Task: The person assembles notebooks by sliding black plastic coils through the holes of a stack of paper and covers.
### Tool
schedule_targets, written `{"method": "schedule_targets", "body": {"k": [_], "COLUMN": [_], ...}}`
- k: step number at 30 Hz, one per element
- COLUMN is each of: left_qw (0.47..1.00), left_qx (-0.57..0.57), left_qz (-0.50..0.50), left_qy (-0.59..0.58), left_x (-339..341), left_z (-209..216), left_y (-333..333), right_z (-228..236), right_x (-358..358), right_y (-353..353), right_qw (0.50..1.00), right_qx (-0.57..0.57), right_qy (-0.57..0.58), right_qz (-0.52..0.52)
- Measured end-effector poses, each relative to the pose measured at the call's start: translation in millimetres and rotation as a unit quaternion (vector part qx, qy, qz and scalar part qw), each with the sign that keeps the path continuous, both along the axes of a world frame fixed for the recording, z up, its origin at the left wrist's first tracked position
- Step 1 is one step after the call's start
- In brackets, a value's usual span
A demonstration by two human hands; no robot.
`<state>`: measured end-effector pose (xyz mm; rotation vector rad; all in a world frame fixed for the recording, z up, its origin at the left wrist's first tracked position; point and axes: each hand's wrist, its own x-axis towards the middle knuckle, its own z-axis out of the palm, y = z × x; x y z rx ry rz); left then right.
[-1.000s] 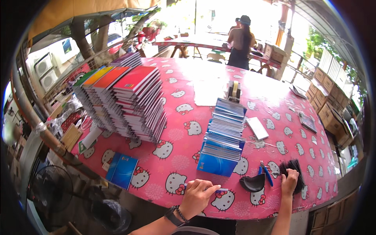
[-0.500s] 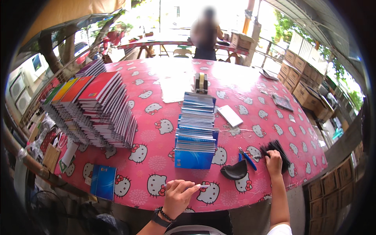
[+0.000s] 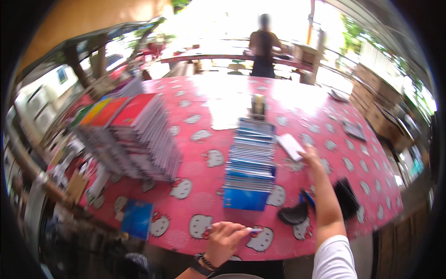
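Near the table's front edge my left hand (image 3: pixel 226 238) is closed around a thin, whitish pen-like stick (image 3: pixel 254 229). My right hand (image 3: pixel 310 155) stretches far forward, fingertips at the near right corner of a flat white rectangular pad or box (image 3: pixel 290 146). Motion blurs those fingers, so whether they grip it is unclear. Left of that arm stands a long row of blue spiral notebooks (image 3: pixel 249 197). Beside my right forearm lie a black curved pouch-like piece (image 3: pixel 293 214), blue-handled pliers (image 3: pixel 307 198), partly hidden by the arm, and a bundle of black thin strands (image 3: pixel 346 197).
Tall stacks of red, orange, yellow and green spiral notebooks (image 3: pixel 139 135) fill the left side. One blue notebook (image 3: pixel 137 218) lies at the front left. A tape dispenser (image 3: pixel 258 106) stands behind the blue row. Cardboard boxes (image 3: pixel 371 93) are piled at right; a person (image 3: pixel 264 46) stands beyond.
My right hand has left the black strands and reached forward to the white pad. The left hand still holds the stick. The whole view has shifted slightly.
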<state>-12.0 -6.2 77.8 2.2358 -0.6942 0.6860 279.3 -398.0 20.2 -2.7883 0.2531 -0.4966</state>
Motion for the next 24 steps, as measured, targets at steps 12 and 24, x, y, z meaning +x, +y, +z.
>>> {"method": "schedule_targets", "body": {"k": [12,24], "left_qw": [0.998,0.998], "left_qx": [-0.056,-0.049], "left_qz": [-0.006,-0.001], "left_qy": [-0.015,-0.028], "left_x": [-11.9,-5.7], "left_z": [-16.3,-13.1], "left_y": [0.3,-6.0], "right_z": [13.8,190.1], "right_x": [35.0,-107.5], "right_y": [-0.6,166.5], "right_qw": [0.92,0.806], "right_qx": [0.3,0.035], "right_qy": [0.248,-0.461], "right_qz": [-0.044,0.37]}}
